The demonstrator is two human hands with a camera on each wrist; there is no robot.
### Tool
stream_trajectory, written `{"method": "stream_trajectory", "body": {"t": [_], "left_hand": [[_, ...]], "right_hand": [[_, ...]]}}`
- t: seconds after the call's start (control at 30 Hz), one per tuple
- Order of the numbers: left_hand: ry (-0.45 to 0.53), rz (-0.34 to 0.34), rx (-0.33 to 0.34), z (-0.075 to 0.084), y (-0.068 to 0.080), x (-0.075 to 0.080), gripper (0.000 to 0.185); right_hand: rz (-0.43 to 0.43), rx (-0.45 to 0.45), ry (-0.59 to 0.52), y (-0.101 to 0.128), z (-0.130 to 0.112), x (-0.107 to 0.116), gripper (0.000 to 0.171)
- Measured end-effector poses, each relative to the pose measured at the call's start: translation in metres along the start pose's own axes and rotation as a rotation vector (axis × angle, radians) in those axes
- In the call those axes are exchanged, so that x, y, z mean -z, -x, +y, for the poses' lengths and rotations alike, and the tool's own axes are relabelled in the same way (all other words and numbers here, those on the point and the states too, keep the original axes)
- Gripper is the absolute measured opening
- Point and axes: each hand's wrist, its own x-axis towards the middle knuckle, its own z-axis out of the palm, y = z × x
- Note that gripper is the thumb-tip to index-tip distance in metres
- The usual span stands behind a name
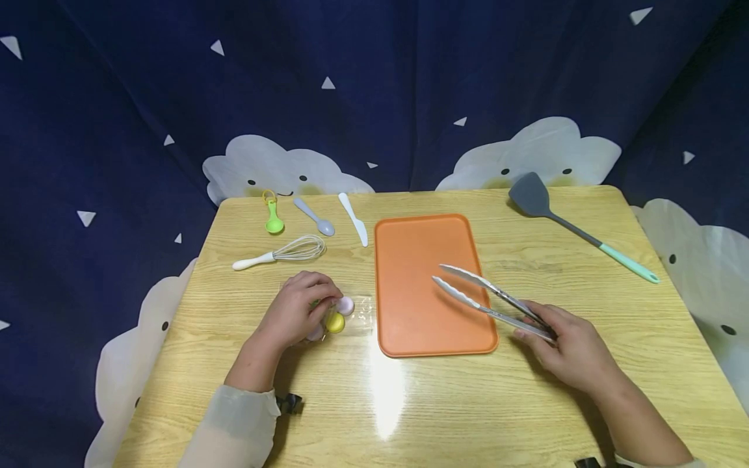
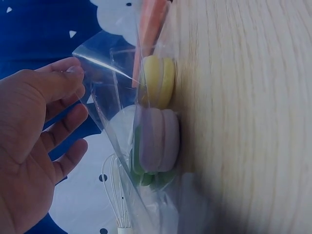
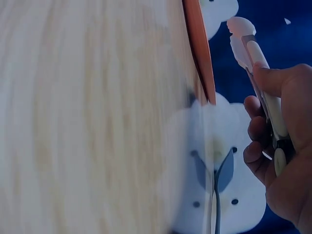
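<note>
Head view: the left hand (image 1: 295, 311) rests on a clear bag (image 1: 351, 311) of macarons (image 1: 339, 314) lying on the table (image 1: 526, 416), at 9 o'clock from the orange tray (image 1: 409, 260) and just beside its left edge; its fingers curl over the bag, and a yellow and a pale lilac macaron show past the fingertips. The right hand (image 1: 570, 348) grips the tongs (image 1: 480, 296) by their rear end at 3 o'clock from the tray, arms parted, with both tips above the tray's right half and nothing between them. The tray holds nothing, so judged from this layout no macaron has been transferred yet: the bag is at the opening stage and every piece remains inside it. At 11 o'clock from the tray lie a whisk (image 1: 281, 252), a green spoon (image 1: 273, 218), a grey spoon (image 1: 315, 217) and a white knife (image 1: 354, 220); a spatula (image 1: 576, 231) lies at 2 o'clock. Left wrist view: thumb and forefinger pinch the film of the bag (image 2: 105, 83), the other fingers spread loosely; yellow, lilac and green macarons (image 2: 158, 139) sit stacked inside, against the table (image 2: 243, 117). Right wrist view: the fingers (image 3: 261, 141) wrap round the tongs (image 3: 263, 83); the tray (image 3: 199, 53) edge shows beyond, blurred.
</note>
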Motion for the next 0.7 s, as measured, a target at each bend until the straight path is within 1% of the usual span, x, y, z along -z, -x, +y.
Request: {"method": "stream_trajectory", "body": {"t": [0.2,0.37,0.53,0.7], "left_hand": [[-0.013,-0.008,-0.005,0.001,-0.001,-0.001,0.010],[-0.004,-0.006,0.001,0.001,0.000,-0.002,0.009],[0.008,-0.004,0.010,0.002,0.000,-0.002,0.010],[0.009,-0.001,0.011,0.002,0.000,-0.001,0.011]], "right_hand": [[-0.021,0.067,-0.025,-0.009,-0.013,-0.014,0.056],[-0.055,0.115,-0.053,-0.019,-0.028,-0.026,0.054],[-0.097,0.140,-0.067,-0.028,-0.041,-0.036,0.051],[-0.141,0.165,-0.054,-0.037,-0.053,-0.044,0.049]]}}
